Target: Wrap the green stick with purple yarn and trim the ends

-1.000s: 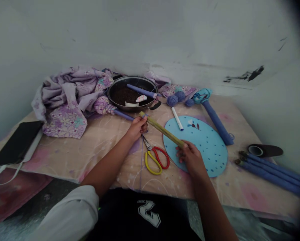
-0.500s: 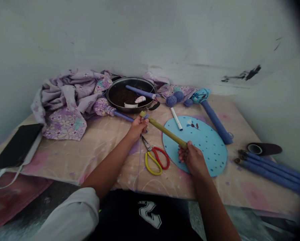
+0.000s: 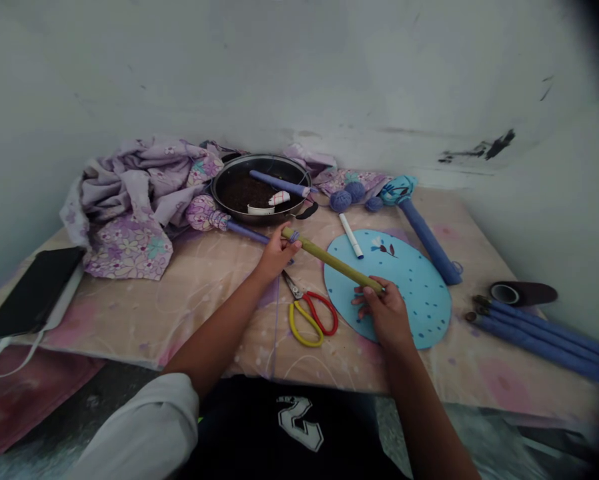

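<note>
My left hand (image 3: 275, 254) pinches the far end of a yellow-green stick (image 3: 332, 260), where a few turns of purple yarn (image 3: 294, 235) are wound on it. A strand of that yarn (image 3: 276, 313) runs down towards my lap. My right hand (image 3: 384, 313) grips the stick's near end, over a light blue paper oval (image 3: 409, 283) with dots and a small flower. Red and yellow scissors (image 3: 312, 315) lie on the cloth-covered table (image 3: 144, 310) between my hands.
A dark pan (image 3: 262, 189) with brown grains, a purple-wrapped stick and a white piece stands behind. Crumpled floral cloth (image 3: 129, 200) lies left, a black tablet (image 3: 29, 293) far left. Yarn balls (image 3: 342, 200), a white marker (image 3: 352, 236), wrapped blue sticks (image 3: 539, 337) and a tape roll (image 3: 522, 293) lie right.
Both hands stay on the stick. My right hand has turned on the near end, shifting its grip. The stick has shifted slightly to the right.
</note>
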A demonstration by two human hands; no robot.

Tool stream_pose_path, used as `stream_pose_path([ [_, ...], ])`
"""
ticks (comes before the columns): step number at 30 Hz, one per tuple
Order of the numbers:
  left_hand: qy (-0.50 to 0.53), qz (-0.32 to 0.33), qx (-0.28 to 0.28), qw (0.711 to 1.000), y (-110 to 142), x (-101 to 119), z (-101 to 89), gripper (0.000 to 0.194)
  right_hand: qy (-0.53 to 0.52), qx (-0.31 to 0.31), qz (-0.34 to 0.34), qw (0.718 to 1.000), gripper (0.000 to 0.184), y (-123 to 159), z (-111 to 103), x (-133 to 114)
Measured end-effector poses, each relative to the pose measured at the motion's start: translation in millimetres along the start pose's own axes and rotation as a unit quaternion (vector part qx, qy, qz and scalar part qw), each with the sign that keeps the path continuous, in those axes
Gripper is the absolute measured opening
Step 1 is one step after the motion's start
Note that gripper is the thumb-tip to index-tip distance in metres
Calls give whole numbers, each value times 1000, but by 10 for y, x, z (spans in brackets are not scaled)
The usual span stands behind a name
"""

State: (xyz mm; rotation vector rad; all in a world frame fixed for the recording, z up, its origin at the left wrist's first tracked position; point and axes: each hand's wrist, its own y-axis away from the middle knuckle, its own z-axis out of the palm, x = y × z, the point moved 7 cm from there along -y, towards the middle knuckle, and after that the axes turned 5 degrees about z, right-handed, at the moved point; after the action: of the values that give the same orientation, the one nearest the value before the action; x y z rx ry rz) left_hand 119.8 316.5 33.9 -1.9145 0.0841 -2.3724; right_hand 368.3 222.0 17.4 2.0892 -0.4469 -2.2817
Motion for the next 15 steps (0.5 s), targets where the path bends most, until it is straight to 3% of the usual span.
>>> stream_pose_path([
  [2, 3, -6, -14, 1000, 12, 25, 14, 74, 11, -17, 31, 999, 39, 6, 9, 38],
  [5, 14, -25, -25, 999, 27, 48, 22, 80, 31, -13, 57, 998, 49, 5, -1, 64],
  [11, -10, -12, -10, 1000, 0, 19, -13, 74, 56, 13, -27, 998, 47, -5, -8, -23],
  [13, -18, -11, -12, 1000, -9, -17, -9, 71, 67, -11, -42, 997, 50, 0, 22, -20],
  [15, -27, -14, -23, 999, -6, -47, 9, 72, 89, -36, -42, 994, 42, 3, 52, -2],
])
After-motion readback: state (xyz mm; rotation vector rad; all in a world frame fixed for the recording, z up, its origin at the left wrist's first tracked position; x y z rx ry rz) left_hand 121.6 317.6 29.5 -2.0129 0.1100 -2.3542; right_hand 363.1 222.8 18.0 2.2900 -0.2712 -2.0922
